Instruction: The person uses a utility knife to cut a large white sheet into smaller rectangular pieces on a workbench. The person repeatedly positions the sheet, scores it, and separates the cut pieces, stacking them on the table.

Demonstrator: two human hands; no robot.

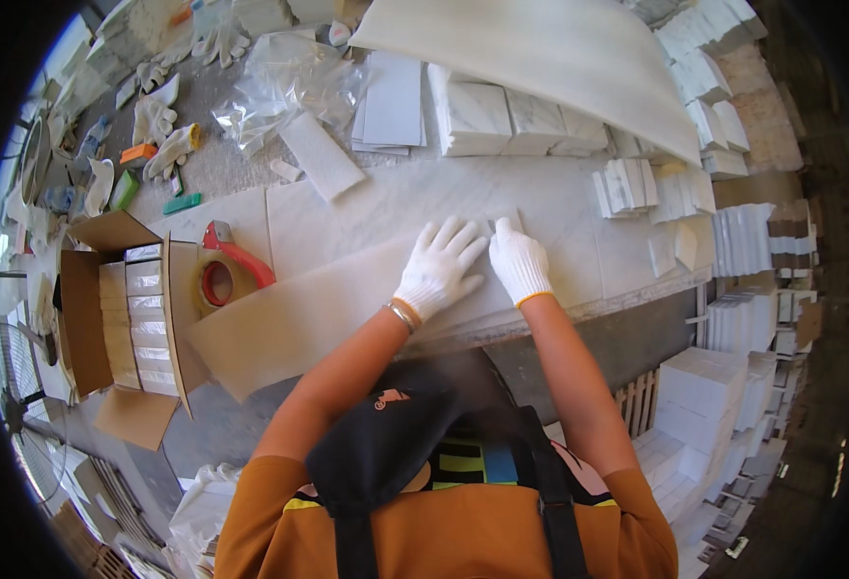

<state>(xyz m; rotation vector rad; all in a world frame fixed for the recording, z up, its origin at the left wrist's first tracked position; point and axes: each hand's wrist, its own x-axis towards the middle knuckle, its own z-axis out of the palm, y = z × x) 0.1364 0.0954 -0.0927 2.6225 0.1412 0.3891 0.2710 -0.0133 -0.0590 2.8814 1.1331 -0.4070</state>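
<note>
A long, thin sheet of whitish foam wrap [294, 323] lies across the pale marble-patterned slabs [540, 198], its left end drooping over the front edge. On the sheet rests my left hand [441, 265], gloved in white knit, flat with fingers apart. Just to its right, my right hand [519, 262], in a matching glove, is closed with the fingers curled down near the sheet's right end. A thin greyish edge shows by its fingertips; what it grips is mostly hidden.
An open cardboard box [82, 309] packed with wrapped tiles stands at left, beside a red tape dispenser [246, 253]. Behind lie clear plastic film [285, 87], a white pad [320, 154] and marble blocks [521, 121] under a large foam sheet [531, 58]. Small tile stacks [627, 186] sit at right.
</note>
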